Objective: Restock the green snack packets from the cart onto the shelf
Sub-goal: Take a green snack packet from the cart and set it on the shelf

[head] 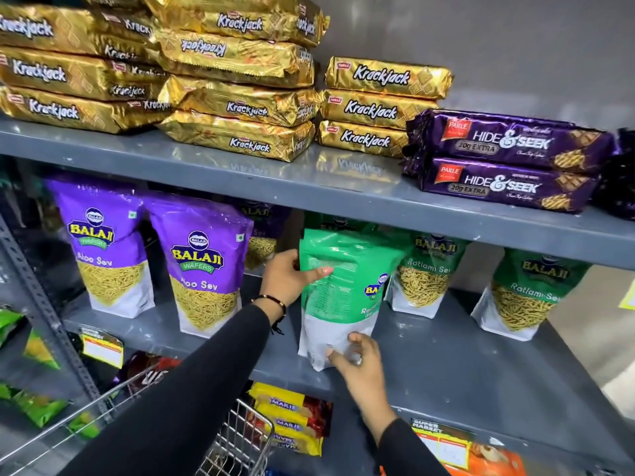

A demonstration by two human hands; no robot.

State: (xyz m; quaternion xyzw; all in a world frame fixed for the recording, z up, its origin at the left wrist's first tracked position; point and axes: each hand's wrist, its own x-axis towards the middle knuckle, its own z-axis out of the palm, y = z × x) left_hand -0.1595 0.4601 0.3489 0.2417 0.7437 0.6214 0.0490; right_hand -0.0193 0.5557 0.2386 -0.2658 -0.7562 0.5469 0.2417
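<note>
A green Ratlami Sev packet (338, 286) stands on the middle grey shelf (446, 365), turned partly sideways with its back label facing me. My left hand (290, 276) grips its upper left edge. My right hand (357, 362) holds its white bottom corner. Two more green Ratlami Sev packets (426, 273) (525, 297) stand upright to the right of it. Another green packet shows just behind the held one. The wire cart (237, 438) is at the bottom, under my left arm.
Purple Aloo Sev packets (202, 266) stand left of the held packet. The upper shelf (309, 180) carries gold Krackjack stacks (240, 97) and purple Hide & Seek packs (508, 163). Yellow Marie packs (292, 420) lie on the lower shelf. A slotted metal upright (41, 304) stands at the left.
</note>
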